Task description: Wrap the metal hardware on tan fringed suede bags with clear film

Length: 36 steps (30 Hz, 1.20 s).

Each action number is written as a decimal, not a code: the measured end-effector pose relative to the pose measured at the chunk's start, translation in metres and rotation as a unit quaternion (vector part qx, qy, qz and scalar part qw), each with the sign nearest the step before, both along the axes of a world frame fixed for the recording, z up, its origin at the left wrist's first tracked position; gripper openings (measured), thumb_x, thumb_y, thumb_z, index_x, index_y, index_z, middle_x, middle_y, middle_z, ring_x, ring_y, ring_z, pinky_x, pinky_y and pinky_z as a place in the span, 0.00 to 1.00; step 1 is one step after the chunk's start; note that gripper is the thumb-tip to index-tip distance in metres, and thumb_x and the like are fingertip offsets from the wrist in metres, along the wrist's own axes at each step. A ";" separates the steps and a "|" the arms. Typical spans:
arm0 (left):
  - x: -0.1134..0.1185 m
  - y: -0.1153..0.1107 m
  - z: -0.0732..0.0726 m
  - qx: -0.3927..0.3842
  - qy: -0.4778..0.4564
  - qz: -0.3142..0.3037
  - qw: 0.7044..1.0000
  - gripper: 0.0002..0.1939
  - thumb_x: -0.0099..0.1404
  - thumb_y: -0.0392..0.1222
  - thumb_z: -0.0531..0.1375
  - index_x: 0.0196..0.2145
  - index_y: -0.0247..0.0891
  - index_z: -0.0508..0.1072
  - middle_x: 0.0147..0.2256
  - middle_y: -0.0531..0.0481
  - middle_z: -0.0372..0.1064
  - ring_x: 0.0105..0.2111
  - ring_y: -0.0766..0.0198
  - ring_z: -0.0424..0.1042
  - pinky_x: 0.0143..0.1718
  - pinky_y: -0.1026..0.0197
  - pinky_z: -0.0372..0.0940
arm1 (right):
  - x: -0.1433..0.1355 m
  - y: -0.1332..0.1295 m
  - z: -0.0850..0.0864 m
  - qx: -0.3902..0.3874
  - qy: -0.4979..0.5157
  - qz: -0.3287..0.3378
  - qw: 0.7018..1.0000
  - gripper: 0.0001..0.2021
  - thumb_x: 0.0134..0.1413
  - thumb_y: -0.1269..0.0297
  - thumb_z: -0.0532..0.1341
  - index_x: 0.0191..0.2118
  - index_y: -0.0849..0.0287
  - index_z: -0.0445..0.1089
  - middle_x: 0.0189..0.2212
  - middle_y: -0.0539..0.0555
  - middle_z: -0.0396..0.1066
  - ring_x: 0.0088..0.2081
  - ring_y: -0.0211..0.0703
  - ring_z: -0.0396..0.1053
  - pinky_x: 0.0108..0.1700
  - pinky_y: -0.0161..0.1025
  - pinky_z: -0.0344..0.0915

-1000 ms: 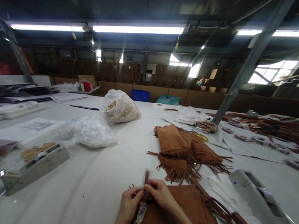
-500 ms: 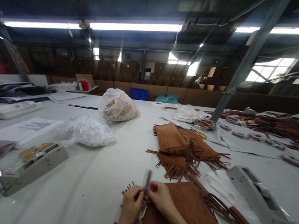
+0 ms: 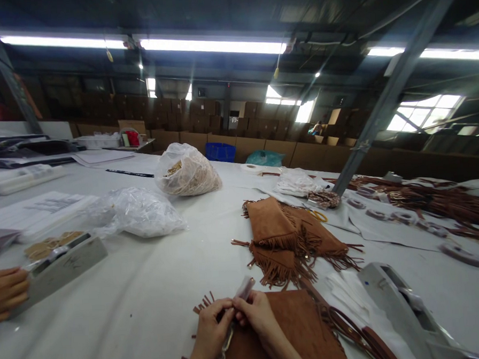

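Observation:
My left hand and my right hand meet over a brown suede piece with fringe. Both have their fingers pinched on a translucent plastic strip, which sticks up between them. A metal chain runs down from under my fingers along the left side of the suede; its upper end is hidden. Brown straps lie at the right side of the piece. Just beyond it are stacked fringed brown suede bags.
A tape dispenser stands at right; another person's hand is by a second dispenser at left. Clear plastic bags, a bag of gold-coloured pieces, yellow-handled scissors and a slanted metal post are farther off.
Another person's hand has come in at the left beside the dispenser. The plastic strip between my fingers now leans more to the right. The view has shifted slightly.

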<state>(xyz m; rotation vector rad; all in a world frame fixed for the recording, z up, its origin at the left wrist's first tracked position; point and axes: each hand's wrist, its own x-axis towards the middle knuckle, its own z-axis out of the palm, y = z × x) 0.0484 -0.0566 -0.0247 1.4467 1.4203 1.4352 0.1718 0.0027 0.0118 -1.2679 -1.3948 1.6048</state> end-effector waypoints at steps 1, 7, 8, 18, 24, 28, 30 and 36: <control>0.001 0.001 -0.001 -0.014 -0.020 0.007 1.000 0.08 0.62 0.43 0.57 0.33 0.40 0.75 0.34 0.50 0.75 0.37 0.61 0.72 0.41 0.62 0.65 | 0.001 0.001 0.000 -0.002 0.005 0.002 1.000 0.10 0.39 0.61 0.62 0.24 0.66 0.68 0.13 0.48 0.66 0.14 0.30 0.59 0.17 0.28 0.55; 0.005 0.005 -0.004 -0.039 -0.004 0.034 0.999 0.11 0.61 0.44 0.57 0.37 0.40 0.76 0.29 0.52 0.75 0.28 0.63 0.70 0.31 0.64 0.63 | 0.002 0.004 -0.003 -0.014 0.023 -0.016 1.000 0.10 0.38 0.61 0.62 0.23 0.65 0.68 0.13 0.48 0.66 0.13 0.30 0.58 0.17 0.28 0.54; 0.006 0.005 -0.003 -0.024 0.006 0.031 0.999 0.11 0.61 0.44 0.56 0.37 0.41 0.76 0.31 0.52 0.75 0.31 0.63 0.71 0.34 0.64 0.64 | 0.002 0.004 -0.005 -0.017 0.026 -0.020 0.999 0.10 0.38 0.61 0.62 0.23 0.65 0.68 0.13 0.48 0.66 0.13 0.30 0.58 0.17 0.28 0.54; 0.007 0.001 0.003 -0.018 0.011 0.035 0.999 0.08 0.60 0.45 0.59 0.36 0.43 0.77 0.31 0.55 0.76 0.32 0.63 0.72 0.35 0.65 0.63 | 0.002 0.005 -0.007 -0.012 0.027 -0.011 0.999 0.11 0.38 0.60 0.64 0.24 0.65 0.68 0.14 0.48 0.67 0.15 0.29 0.59 0.18 0.28 0.54; 0.006 0.002 -0.004 -0.015 -0.014 0.025 0.999 0.10 0.61 0.46 0.58 0.31 0.41 0.77 0.28 0.53 0.75 0.31 0.63 0.71 0.35 0.65 0.64 | 0.003 0.005 -0.005 0.004 -0.016 0.008 1.000 0.14 0.44 0.54 0.62 0.27 0.63 0.66 0.12 0.48 0.67 0.13 0.33 0.61 0.17 0.29 0.56; 0.007 0.001 0.000 -0.016 -0.018 0.029 0.999 0.10 0.61 0.45 0.57 0.30 0.39 0.77 0.27 0.52 0.75 0.30 0.62 0.71 0.35 0.64 0.64 | 0.005 0.003 -0.005 0.044 -0.045 0.030 0.998 0.12 0.43 0.57 0.63 0.28 0.62 0.66 0.12 0.46 0.66 0.13 0.33 0.61 0.17 0.29 0.56; 0.008 -0.001 0.005 -0.017 -0.016 0.020 1.000 0.11 0.61 0.44 0.57 0.28 0.39 0.76 0.27 0.52 0.75 0.30 0.62 0.71 0.36 0.64 0.65 | 0.005 0.003 -0.006 0.051 -0.056 0.038 0.996 0.10 0.44 0.60 0.61 0.25 0.63 0.66 0.11 0.47 0.66 0.13 0.33 0.61 0.16 0.29 0.56; 0.008 -0.004 0.016 -0.012 -0.015 -0.020 1.000 0.12 0.62 0.46 0.56 0.28 0.38 0.74 0.28 0.51 0.74 0.31 0.62 0.71 0.37 0.63 0.64 | 0.004 0.001 -0.005 0.047 -0.051 0.036 0.997 0.11 0.44 0.62 0.59 0.20 0.63 0.68 0.10 0.48 0.65 0.11 0.30 0.56 0.14 0.28 0.50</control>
